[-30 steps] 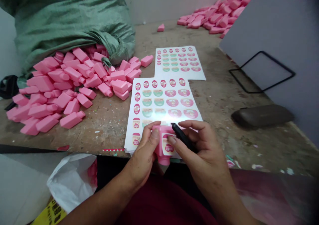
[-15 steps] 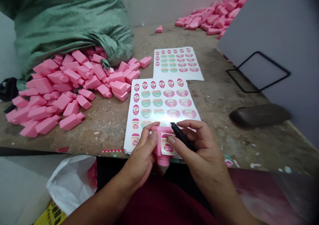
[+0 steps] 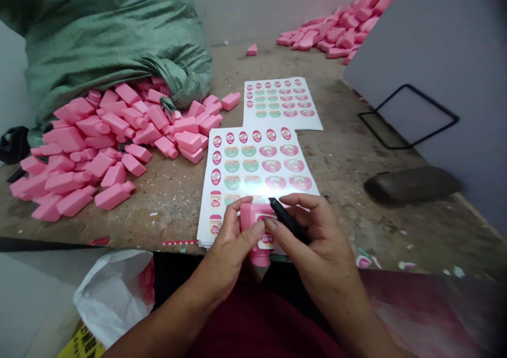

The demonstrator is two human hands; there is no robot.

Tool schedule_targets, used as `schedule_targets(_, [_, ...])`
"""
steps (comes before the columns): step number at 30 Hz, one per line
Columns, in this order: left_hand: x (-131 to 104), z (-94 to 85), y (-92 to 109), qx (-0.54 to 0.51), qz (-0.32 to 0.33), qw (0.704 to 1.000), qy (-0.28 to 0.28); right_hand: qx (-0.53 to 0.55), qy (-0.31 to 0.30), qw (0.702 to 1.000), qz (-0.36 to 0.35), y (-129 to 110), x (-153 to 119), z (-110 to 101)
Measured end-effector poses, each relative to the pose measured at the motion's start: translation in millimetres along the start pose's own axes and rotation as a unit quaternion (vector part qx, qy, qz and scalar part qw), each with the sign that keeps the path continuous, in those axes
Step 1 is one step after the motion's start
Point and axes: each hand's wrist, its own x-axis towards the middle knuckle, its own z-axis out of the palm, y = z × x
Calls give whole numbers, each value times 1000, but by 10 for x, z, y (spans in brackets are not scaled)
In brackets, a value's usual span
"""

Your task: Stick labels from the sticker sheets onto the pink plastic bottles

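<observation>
My left hand (image 3: pixel 222 257) is closed around a small pink plastic bottle (image 3: pixel 248 215), held neck down and toward me over the table's front edge. A white-bordered label (image 3: pixel 266 242) with a pink design and the word BABY lies on the bottle's face. Both thumbs press on this label, their tips close together. In my right hand (image 3: pixel 320 242) is a slim black pen-like tool (image 3: pixel 288 220), gripped between the fingers with its tip pointing up and left; its exact kind is unclear. Beneath the hands lies a stack of sticker sheets (image 3: pixel 261 157) with pink and green labels.
Loose pink bottles (image 3: pixel 114 125) spill from a green sack (image 3: pixel 114 36) at the left. A second sheet stack (image 3: pixel 283 102) lies behind. More bottles (image 3: pixel 340 33) are heaped far right, near a grey panel (image 3: pixel 439 46) and a dark elongated case (image 3: pixel 412 184). A white bag (image 3: pixel 111 289) hangs below.
My left thumb has moved from the bottle's side onto the label, beside the right thumb. The black tool stays in my right hand; the view has shifted slightly.
</observation>
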Motion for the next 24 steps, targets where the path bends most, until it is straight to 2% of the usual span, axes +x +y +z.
schedule_targets(4, [-9, -27, -26, 33, 18, 999, -8, -72, 12, 995, -68, 26, -12, -5])
schedule_targets(8, [18, -22, -38, 26, 26, 999, -9, -220, 50, 958, -177, 29, 6, -17])
schedule_targets(11, [26, 3, -8, -11, 6, 1000, 6, -267, 52, 940, -205, 42, 69, -67])
schedule_targets(14, [11, 31, 48, -19, -32, 999, 11, -226, 60, 958, -167, 69, 141, -150])
schedule_targets(16, [0, 52, 79, -18, -51, 998, 21, -139, 58, 984, -94, 80, 160, -188])
schedule_targets(18, [-4, 74, 89, -18, -54, 998, 34, -45, 33, 998, -19, 79, 145, -187])
schedule_targets(20, [-2, 87, 70, -19, -46, 998, 37, 14, -8, 1000, 25, 68, 110, -148])
schedule_targets(24, [-12, 65, -3, -5, -20, 1000, 22, 30, -82, 995, 56, 36, 92, -52])
